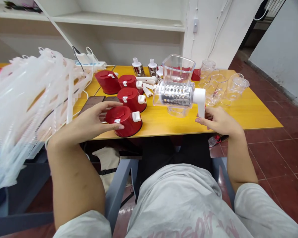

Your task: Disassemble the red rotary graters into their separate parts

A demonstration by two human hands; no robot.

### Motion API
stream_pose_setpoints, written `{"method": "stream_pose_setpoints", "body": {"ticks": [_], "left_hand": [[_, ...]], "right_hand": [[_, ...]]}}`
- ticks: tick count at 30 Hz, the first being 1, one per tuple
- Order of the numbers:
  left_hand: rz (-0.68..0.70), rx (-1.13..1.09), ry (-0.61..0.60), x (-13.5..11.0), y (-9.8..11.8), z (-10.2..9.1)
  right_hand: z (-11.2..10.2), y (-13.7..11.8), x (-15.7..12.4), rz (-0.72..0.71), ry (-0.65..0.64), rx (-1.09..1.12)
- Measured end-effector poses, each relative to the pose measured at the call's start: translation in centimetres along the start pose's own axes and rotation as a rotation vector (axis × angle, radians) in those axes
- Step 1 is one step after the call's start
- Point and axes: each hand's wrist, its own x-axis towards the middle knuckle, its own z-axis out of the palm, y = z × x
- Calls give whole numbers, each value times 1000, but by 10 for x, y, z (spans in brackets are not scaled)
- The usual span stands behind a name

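My left hand [95,120] has its thumb and fingers around the nearest red base [123,120], which has a white knob and rests at the table's front edge. My right hand [217,119] grips the white crank handle [200,99] of a rotary grater [177,94]. That grater has a clear plastic housing with a square feed chute, and a perforated metal drum lies inside it. Whether it stands on the table or is lifted slightly, I cannot tell. Behind my left hand sit more red bases [132,99], set close together.
Grater drums [138,68] and white handles [147,88] lie behind the bases. Clear housings [217,89] cluster at the right. A heap of plastic bags [39,92] covers the left side, near a power strip [96,65]. A phone [91,103] lies beside the bases.
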Motion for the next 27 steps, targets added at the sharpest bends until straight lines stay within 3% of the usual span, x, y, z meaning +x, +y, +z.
{"method": "stream_pose_setpoints", "body": {"ticks": [3, 6, 8, 10, 11, 14, 17, 22, 27], "left_hand": [[69, 49, 25, -6, 2, -3], [318, -104, 190, -5, 14, 8], [585, -463, 272, 5, 29, 32], [706, -705, 194, 19, 48, 67], [696, -777, 208, 27, 58, 87], [618, -875, 472, 47, 80, 140], [469, -963, 573, 57, 87, 173], [316, -1162, 369, 67, 82, 195], [289, -1314, 343, 78, 77, 212]], "right_hand": [[2, -1, 2, -19, -36, 22], [7, -3, 4, -16, -127, 133], [12, -4, 5, -10, -216, 234], [17, -3, 7, -11, -288, 304], [20, -2, 8, -8, -301, 313], [23, 2, 11, 28, -269, 267], [21, 5, 13, 63, -239, 153], [11, 15, 11, 89, -328, 63], [10, 39, 10, 182, -505, 459]]}}
